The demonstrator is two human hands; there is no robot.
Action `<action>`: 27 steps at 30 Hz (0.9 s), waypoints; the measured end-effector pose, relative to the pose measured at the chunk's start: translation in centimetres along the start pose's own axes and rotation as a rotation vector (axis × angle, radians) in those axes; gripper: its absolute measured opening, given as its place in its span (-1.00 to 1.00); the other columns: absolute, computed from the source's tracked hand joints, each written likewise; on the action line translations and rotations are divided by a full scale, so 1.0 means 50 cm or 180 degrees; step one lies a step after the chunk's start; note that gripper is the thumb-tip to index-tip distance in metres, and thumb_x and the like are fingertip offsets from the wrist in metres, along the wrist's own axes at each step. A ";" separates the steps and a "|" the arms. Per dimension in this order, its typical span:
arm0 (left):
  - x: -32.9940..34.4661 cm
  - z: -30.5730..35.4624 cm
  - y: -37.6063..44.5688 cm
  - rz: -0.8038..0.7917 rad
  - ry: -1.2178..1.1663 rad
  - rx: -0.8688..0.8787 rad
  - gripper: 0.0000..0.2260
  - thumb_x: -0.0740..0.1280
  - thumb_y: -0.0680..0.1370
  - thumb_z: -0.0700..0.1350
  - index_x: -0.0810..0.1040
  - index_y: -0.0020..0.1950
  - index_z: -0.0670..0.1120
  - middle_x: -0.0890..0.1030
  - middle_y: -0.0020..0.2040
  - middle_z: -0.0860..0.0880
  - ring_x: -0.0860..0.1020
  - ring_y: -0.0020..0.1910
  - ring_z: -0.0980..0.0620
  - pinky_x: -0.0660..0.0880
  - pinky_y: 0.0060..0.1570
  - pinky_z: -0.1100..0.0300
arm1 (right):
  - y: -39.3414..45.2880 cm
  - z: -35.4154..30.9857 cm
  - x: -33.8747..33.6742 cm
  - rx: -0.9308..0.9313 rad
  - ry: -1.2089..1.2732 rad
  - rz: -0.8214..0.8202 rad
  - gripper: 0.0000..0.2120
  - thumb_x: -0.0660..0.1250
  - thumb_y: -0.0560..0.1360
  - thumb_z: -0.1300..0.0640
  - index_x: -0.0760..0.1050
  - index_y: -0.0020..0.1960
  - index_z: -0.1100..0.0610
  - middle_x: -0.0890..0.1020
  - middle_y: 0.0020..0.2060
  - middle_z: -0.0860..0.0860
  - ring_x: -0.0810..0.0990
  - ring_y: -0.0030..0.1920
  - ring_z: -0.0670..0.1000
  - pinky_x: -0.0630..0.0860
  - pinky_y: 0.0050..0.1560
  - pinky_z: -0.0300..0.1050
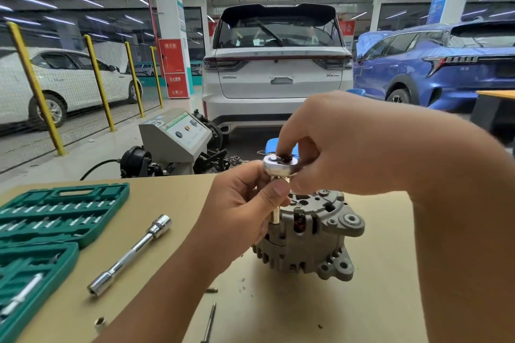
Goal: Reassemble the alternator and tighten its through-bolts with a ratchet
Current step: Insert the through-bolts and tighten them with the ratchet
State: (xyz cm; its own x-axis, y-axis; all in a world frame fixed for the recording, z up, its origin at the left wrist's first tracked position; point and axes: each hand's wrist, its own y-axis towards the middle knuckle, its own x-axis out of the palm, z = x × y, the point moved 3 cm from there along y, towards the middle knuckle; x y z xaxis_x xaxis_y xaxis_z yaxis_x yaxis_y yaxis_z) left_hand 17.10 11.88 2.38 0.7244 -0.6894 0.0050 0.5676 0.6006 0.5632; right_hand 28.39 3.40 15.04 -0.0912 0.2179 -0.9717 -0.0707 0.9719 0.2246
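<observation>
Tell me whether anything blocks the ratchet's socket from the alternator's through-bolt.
Nothing visible blocks it. The ratchet, held by the left hand and right hand, has its socket reaching down onto the alternator; the bolt itself is hidden.

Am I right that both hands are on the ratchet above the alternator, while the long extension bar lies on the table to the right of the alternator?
Not quite: in the head view the extension bar lies to the left of the alternator, beside the green tool case. The rest holds: the left hand and right hand both hold the ratchet above the alternator.
</observation>
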 end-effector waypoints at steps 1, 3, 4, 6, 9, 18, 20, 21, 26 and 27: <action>0.000 0.002 0.001 -0.0040 0.0036 0.0012 -0.85 0.42 0.52 0.02 0.70 -0.03 -0.02 0.45 -0.24 -0.47 0.25 -0.56 0.00 0.18 -0.57 0.17 | -0.003 0.002 -0.003 0.0010 -0.0003 -0.0039 -0.80 0.53 0.42 0.05 0.66 0.00 -0.18 0.60 -0.35 -0.14 0.53 -0.35 -0.16 0.40 -0.39 -0.23; -0.003 0.005 0.003 -0.0101 0.0147 0.0008 -0.88 0.40 0.55 -0.02 0.68 -0.04 -0.05 0.45 -0.24 -0.47 0.24 -0.55 -0.02 0.17 -0.57 0.13 | -0.003 0.008 -0.007 0.0071 0.0119 -0.0069 -0.71 0.53 0.44 0.12 0.66 0.05 -0.22 0.65 -0.31 -0.18 0.55 -0.34 -0.19 0.44 -0.36 -0.24; -0.005 0.005 0.004 -0.0141 0.0193 -0.0012 -0.89 0.39 0.56 -0.04 0.68 -0.05 -0.04 0.48 -0.22 -0.46 0.27 -0.55 -0.01 0.20 -0.58 0.14 | 0.000 0.011 -0.005 0.0132 0.0152 -0.0062 -0.68 0.49 0.47 0.18 0.66 0.07 -0.23 0.67 -0.26 -0.19 0.58 -0.27 -0.19 0.50 -0.32 -0.22; -0.007 0.006 0.003 -0.0219 0.0242 -0.0033 -0.88 0.38 0.56 -0.02 0.68 -0.04 -0.03 0.56 -0.21 -0.36 0.32 -0.55 0.05 0.27 -0.57 0.19 | 0.008 0.011 -0.001 0.0224 0.0002 -0.0019 -0.66 0.40 0.52 0.26 0.67 0.05 -0.18 0.70 -0.12 -0.15 0.65 -0.09 -0.06 0.63 -0.14 -0.09; -0.006 0.005 0.004 -0.0237 0.0285 -0.0034 -0.88 0.36 0.58 -0.03 0.69 -0.03 0.03 0.65 -0.24 -0.17 0.35 -0.55 0.10 0.31 -0.57 0.25 | 0.010 -0.002 0.006 0.0116 -0.0109 0.0002 -0.87 0.46 0.46 0.11 0.70 -0.03 -0.07 0.68 -0.23 -0.08 0.65 -0.17 0.01 0.66 -0.16 -0.03; -0.005 0.004 0.004 -0.0302 0.0221 -0.0213 -0.77 0.25 0.62 -0.05 0.66 -0.14 0.13 0.66 -0.22 -0.09 0.33 -0.53 0.10 0.27 -0.54 0.24 | 0.012 0.002 0.011 0.0160 0.0012 0.0065 -0.60 0.40 0.51 0.26 0.64 0.16 -0.21 0.65 -0.11 -0.17 0.63 -0.07 -0.03 0.64 -0.09 -0.06; -0.006 0.004 0.003 -0.0265 0.0257 -0.0197 -0.80 0.26 0.61 -0.06 0.67 -0.10 0.06 0.67 -0.21 -0.11 0.33 -0.53 0.08 0.27 -0.54 0.21 | 0.015 -0.007 0.014 0.0098 -0.0172 0.0049 -0.69 0.41 0.51 0.19 0.65 0.14 -0.17 0.63 -0.13 -0.14 0.61 -0.10 0.00 0.63 -0.15 -0.04; -0.006 0.005 0.004 -0.0282 0.0297 -0.0178 -0.82 0.28 0.61 -0.06 0.66 -0.07 -0.01 0.67 -0.21 -0.10 0.35 -0.53 0.07 0.29 -0.54 0.20 | 0.014 -0.011 0.014 0.0039 -0.0233 0.0009 -0.72 0.43 0.50 0.15 0.65 0.13 -0.17 0.61 -0.19 -0.16 0.59 -0.16 -0.04 0.58 -0.24 -0.07; -0.015 0.010 0.007 -0.0416 0.0589 -0.0064 -0.79 0.31 0.62 -0.11 0.61 0.07 -0.26 0.69 -0.21 -0.13 0.41 -0.52 0.04 0.41 -0.53 0.21 | 0.007 0.002 0.010 0.0012 0.0167 -0.0093 -0.49 0.58 0.39 0.09 0.53 0.22 -0.32 0.59 -0.30 -0.14 0.57 -0.31 -0.14 0.48 -0.28 -0.17; -0.017 0.010 0.008 -0.0436 0.0588 -0.0098 -0.80 0.31 0.62 -0.12 0.61 0.06 -0.25 0.69 -0.21 -0.12 0.41 -0.51 0.04 0.42 -0.52 0.22 | 0.010 0.007 0.012 0.0057 0.0258 -0.0070 -0.48 0.57 0.41 0.15 0.54 0.22 -0.31 0.62 -0.26 -0.16 0.60 -0.26 -0.15 0.56 -0.23 -0.12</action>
State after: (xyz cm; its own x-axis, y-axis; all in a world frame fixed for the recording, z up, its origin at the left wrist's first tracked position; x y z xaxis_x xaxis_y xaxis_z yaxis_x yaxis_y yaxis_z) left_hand 16.52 12.47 3.00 0.6976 -0.6810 -0.2226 0.6751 0.5207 0.5227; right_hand 28.64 4.03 14.53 -0.1701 0.1893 -0.9671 -0.0558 0.9779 0.2013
